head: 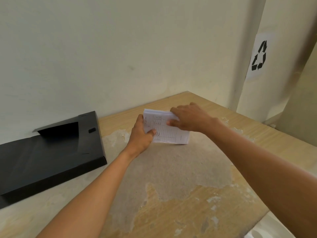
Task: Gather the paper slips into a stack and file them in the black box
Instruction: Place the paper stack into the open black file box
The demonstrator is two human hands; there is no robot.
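The paper slips [167, 128] are gathered into one white stack with a printed, ruled table and some handwriting on the top sheet; I hold it tilted up off the table, my left hand [140, 136] gripping its left edge and my right hand [190, 117] its far right corner. The black box [51, 152] lies flat and open to the left, well apart from the stack, its flap up against the far wall.
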